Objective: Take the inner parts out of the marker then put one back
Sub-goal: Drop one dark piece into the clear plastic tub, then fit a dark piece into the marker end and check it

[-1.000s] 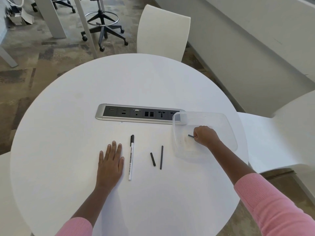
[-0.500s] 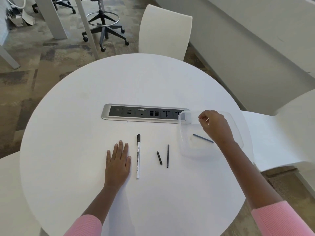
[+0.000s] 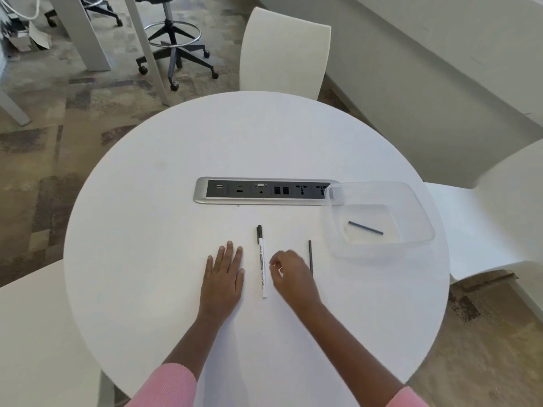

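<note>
While the left hand (image 3: pixel 224 274) lies flat on the round white table (image 3: pixel 235 142), palm down with its fingers straight and close together, the right hand (image 3: pixel 289 273) hovers just beside it, towards the right. The right hand is blurred. Its fingers are curled inwards with the thumb near them, and whether they pinch anything cannot be told.

Between the two hands lies the slim white marker with a black cap (image 3: pixel 261 261). Its cap points to the far edge of the table and its tail to the near edge, and neither hand visibly touches it. A thin black rod (image 3: pixel 310 257) lies parallel to the marker just off the right hand's knuckles, its near end hidden behind that hand.

A clear plastic rectangular container (image 3: pixel 411 218) stands near the right edge of the table. Inside it, on the floor, a thin blue-grey rod (image 3: pixel 365 227) lies at a slant. The container's far left corner overlaps the end of a silver-framed dark socket strip (image 3: pixel 264 190) set into the middle of the table.

A white moulded chair (image 3: pixel 282 51) stands past the far edge and another white chair (image 3: pixel 484 224) past the right edge. Pink sleeves cover both forearms near the table's near edge.
</note>
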{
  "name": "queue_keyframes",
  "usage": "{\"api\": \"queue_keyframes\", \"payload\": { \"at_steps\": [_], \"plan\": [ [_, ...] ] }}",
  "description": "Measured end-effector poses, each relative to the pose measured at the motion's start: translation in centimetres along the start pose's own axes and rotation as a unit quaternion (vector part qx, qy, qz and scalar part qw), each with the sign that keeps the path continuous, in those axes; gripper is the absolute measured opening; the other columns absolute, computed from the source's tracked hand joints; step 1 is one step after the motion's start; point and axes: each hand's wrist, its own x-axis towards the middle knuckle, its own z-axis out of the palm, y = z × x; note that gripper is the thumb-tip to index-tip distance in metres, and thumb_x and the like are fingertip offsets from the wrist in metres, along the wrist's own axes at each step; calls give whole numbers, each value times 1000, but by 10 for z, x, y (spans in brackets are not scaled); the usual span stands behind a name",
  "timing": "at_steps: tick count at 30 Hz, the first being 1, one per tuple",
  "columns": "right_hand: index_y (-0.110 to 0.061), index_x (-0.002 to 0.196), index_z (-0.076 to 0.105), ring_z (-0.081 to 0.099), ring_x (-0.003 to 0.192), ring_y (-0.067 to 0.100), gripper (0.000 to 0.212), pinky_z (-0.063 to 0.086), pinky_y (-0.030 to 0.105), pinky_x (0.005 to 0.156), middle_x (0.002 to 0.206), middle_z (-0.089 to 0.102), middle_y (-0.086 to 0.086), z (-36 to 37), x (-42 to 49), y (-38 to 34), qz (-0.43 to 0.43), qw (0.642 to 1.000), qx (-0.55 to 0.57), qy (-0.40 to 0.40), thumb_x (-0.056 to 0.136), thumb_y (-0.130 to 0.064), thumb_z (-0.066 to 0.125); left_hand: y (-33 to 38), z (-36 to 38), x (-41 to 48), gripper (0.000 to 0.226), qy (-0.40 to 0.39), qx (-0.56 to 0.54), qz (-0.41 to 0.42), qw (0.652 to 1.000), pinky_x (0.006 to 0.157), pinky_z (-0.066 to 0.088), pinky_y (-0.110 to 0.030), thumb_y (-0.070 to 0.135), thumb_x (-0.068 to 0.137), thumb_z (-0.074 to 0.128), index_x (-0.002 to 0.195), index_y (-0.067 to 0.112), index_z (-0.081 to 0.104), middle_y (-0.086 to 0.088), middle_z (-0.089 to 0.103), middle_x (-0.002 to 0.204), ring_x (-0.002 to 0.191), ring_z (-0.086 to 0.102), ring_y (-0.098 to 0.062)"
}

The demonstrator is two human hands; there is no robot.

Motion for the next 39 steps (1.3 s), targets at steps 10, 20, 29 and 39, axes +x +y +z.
{"api": "queue_keyframes", "payload": {
  "at_steps": [10,20,29,39],
  "plan": [
    [-4,103,52,54,100,29,19,46,36,80,104,57,16,38,-17,-9,97,995,10,11,87,-14,53,-11,10,0,49,7,-32,17,999,113,19,-50,16,93,46,140,8,37,-16,30,150,138,30,-36],
    [-5,98,59,55,81,19,18,42,25,71,99,62,13,36,-19,-15,155,983,87,41,82,-7,51,-18,7,4,50,-53,-66,8,996,117,-2,-34,24,100,25,148,17,14,-7,2,159,146,2,-19],
    [-11,89,65,54,65,6,10,41,6,57,87,65,8,16,-27,-19,131,968,207,52,80,-9,60,4,-14,0,36,-3,-395,-93,914,107,30,-27,20,99,34,130,10,50,-7,51,138,131,42,-19],
    [-14,88,66,53,65,-1,9,40,10,60,89,65,0,7,-28,-7,74,984,159,19,83,-15,59,25,-25,4,13,-137,-770,-223,582,60,57,-20,4,93,48,99,4,58,-4,68,74,61,68,-10]
  ]
}}
